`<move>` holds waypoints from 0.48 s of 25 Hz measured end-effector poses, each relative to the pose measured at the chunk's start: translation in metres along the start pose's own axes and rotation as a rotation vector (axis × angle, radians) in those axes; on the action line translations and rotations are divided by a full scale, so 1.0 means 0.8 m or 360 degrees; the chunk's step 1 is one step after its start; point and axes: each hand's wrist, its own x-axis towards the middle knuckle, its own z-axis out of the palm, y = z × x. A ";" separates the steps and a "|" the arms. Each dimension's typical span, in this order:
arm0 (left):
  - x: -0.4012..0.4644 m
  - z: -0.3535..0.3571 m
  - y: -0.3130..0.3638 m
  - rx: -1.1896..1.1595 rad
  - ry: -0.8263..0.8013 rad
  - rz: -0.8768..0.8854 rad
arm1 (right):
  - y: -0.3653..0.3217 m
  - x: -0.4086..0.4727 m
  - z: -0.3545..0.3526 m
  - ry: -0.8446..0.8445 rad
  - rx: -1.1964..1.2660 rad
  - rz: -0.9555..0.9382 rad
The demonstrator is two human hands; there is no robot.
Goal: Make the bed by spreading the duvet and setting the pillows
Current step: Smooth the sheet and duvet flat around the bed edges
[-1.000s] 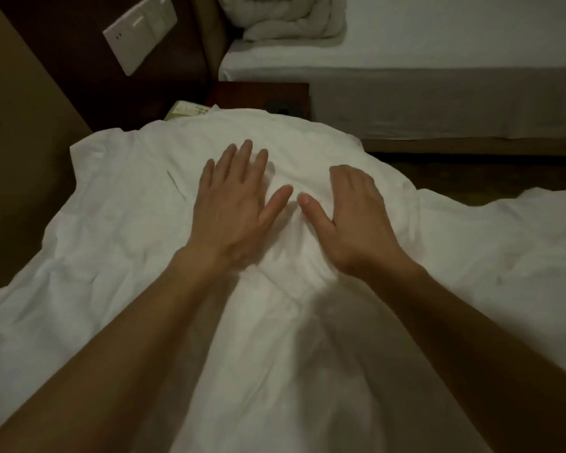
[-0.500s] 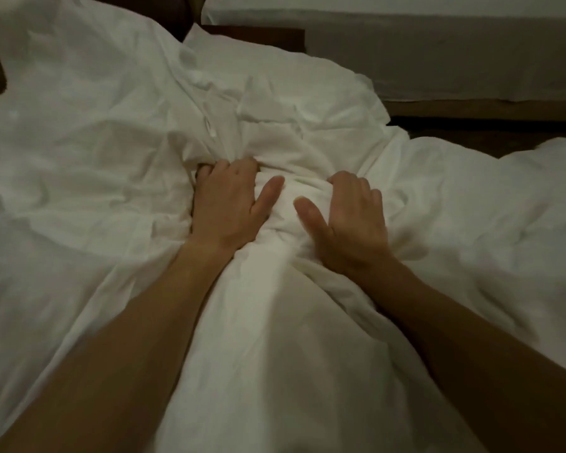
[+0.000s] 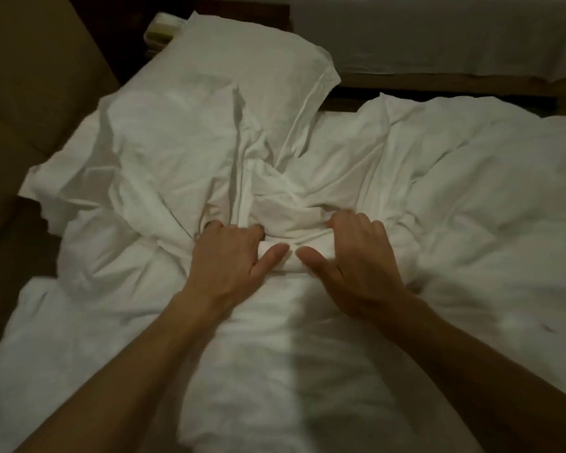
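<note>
A crumpled white duvet (image 3: 455, 197) covers the bed in front of me. A bunched ridge of its cloth runs across the middle. My left hand (image 3: 232, 259) grips that ridge with curled fingers, thumb pointing right. My right hand (image 3: 353, 263) grips the same ridge beside it, thumb pointing left; the two thumbs nearly meet. A white pillow (image 3: 249, 63) lies beyond the hands at the head of the bed, partly under folds of duvet. My fingertips are hidden in the cloth.
A tan padded headboard (image 3: 30, 76) stands at the left. A dark nightstand (image 3: 164, 34) with a pale object sits behind the pillow. A second bed (image 3: 438, 34) with white bedding lies across a dark gap at the top right.
Both hands went from lying flat on the duvet to gripping a bunched ridge of it. The cloth has gathered toward me, and the pillow has come into view beyond it.
</note>
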 end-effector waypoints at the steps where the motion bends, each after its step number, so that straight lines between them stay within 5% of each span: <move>1: -0.027 -0.007 0.018 -0.0008 0.0018 -0.0004 | -0.001 -0.027 -0.011 0.0020 -0.0014 -0.0054; 8: -0.249 -0.057 0.108 0.0014 -0.0182 -0.0142 | -0.035 -0.234 -0.053 -0.0008 0.0030 -0.0322; 12: -0.219 -0.088 0.123 -0.0139 -0.0081 -0.0099 | -0.031 -0.224 -0.085 -0.0153 0.0141 -0.0253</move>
